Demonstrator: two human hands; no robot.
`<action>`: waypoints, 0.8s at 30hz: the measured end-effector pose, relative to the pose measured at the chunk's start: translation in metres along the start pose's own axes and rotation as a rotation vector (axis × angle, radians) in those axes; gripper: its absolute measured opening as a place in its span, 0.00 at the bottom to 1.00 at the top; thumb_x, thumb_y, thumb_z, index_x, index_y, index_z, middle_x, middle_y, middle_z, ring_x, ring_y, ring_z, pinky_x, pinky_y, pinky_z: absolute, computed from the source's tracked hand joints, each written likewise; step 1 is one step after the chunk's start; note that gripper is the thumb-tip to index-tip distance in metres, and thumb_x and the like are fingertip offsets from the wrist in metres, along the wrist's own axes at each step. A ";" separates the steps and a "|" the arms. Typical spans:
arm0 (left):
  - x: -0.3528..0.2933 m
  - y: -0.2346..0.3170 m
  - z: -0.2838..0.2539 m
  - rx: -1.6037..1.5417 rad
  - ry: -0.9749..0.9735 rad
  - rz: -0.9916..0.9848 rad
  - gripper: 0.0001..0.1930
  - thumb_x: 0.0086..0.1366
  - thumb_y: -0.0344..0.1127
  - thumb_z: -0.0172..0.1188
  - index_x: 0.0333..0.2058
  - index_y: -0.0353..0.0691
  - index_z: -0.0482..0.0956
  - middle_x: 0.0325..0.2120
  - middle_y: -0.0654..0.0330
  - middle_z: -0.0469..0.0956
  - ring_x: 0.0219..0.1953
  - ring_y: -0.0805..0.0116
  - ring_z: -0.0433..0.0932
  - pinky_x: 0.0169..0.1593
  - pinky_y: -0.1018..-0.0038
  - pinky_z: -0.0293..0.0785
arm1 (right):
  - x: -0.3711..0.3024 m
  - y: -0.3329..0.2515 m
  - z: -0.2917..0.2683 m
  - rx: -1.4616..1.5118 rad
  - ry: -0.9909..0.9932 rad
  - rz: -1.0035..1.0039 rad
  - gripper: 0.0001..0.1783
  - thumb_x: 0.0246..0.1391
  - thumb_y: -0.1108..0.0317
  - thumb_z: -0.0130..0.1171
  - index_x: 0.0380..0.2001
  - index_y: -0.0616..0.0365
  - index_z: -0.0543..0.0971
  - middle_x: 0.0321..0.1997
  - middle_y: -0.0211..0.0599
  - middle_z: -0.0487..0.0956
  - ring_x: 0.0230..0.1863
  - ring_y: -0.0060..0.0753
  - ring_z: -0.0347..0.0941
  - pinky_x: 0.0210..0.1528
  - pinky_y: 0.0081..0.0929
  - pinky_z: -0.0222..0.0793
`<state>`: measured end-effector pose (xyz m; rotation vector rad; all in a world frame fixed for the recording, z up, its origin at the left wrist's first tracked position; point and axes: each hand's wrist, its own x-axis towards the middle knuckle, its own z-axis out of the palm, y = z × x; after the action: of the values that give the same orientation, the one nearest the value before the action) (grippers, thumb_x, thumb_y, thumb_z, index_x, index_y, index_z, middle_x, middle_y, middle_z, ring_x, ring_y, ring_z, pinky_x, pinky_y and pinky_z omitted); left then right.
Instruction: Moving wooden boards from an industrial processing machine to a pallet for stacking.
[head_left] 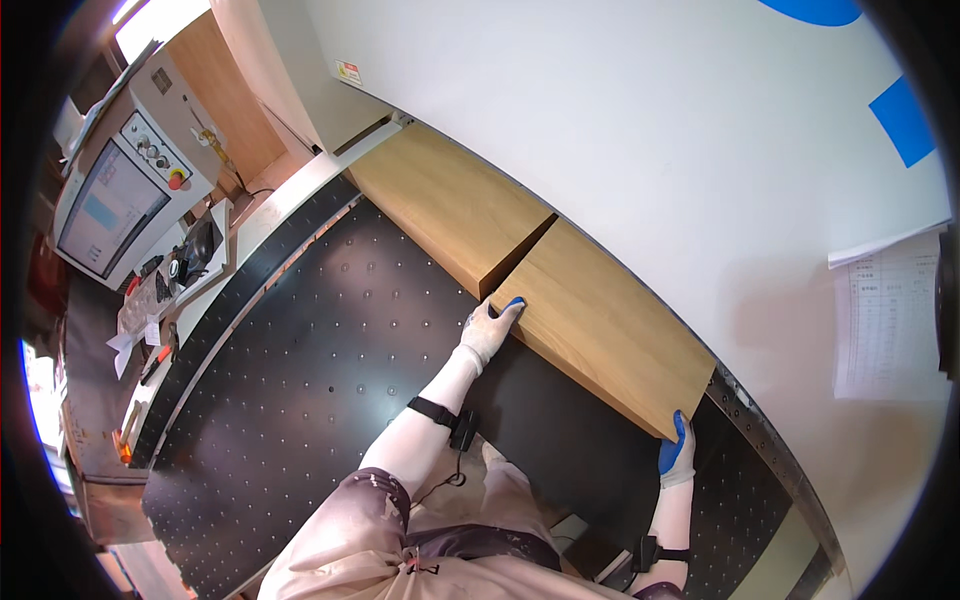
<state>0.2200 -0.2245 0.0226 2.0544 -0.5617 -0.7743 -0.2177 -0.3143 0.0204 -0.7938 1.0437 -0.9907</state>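
A workshop: machine console (130, 185), hand tools (155, 364)

A rectangular wooden block (455, 205) lies left of a second rectangular wooden block (605, 320), slightly apart, on a flat studded tabletop (300, 345); behind, a broad machine panel (600, 110); left, a boxy screen console (113, 208).
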 end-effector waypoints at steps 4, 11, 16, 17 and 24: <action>-0.032 0.007 -0.022 -0.055 -0.070 0.091 0.41 0.56 0.67 0.59 0.55 0.36 0.73 0.52 0.42 0.75 0.58 0.48 0.71 0.60 0.63 0.66 | -0.034 0.010 0.004 0.011 -0.054 -0.032 0.25 0.58 0.63 0.57 0.57 0.62 0.70 0.56 0.35 0.74 0.61 0.32 0.66 0.65 0.32 0.56; -0.097 -0.065 -0.086 0.034 -0.116 0.106 0.38 0.57 0.65 0.60 0.57 0.40 0.72 0.50 0.43 0.76 0.56 0.49 0.73 0.59 0.62 0.67 | -0.159 0.056 0.014 0.067 -0.051 -0.032 0.30 0.57 0.66 0.53 0.62 0.64 0.65 0.60 0.38 0.71 0.63 0.36 0.65 0.66 0.33 0.55; -0.156 -0.100 -0.148 0.063 -0.119 0.119 0.35 0.58 0.62 0.60 0.56 0.41 0.72 0.48 0.45 0.77 0.54 0.49 0.74 0.58 0.62 0.69 | -0.262 0.094 0.040 0.025 0.000 -0.080 0.29 0.57 0.67 0.52 0.61 0.63 0.65 0.59 0.39 0.72 0.61 0.36 0.67 0.64 0.33 0.58; -0.167 -0.109 -0.163 0.086 -0.110 0.091 0.34 0.58 0.61 0.59 0.55 0.41 0.72 0.48 0.46 0.78 0.54 0.49 0.74 0.58 0.62 0.69 | -0.281 0.102 0.047 -0.029 0.028 -0.081 0.28 0.57 0.68 0.51 0.61 0.64 0.65 0.59 0.39 0.72 0.61 0.36 0.67 0.64 0.33 0.59; -0.224 -0.184 -0.262 0.015 -0.047 0.110 0.33 0.58 0.60 0.61 0.55 0.41 0.73 0.50 0.48 0.77 0.56 0.50 0.74 0.58 0.63 0.68 | -0.399 0.155 0.109 0.146 -0.040 -0.055 0.26 0.56 0.69 0.51 0.59 0.62 0.67 0.58 0.38 0.73 0.60 0.34 0.68 0.64 0.32 0.59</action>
<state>0.2638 0.1619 0.0577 2.0057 -0.7028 -0.7566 -0.1428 0.1204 0.0448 -0.7226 0.9087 -1.0815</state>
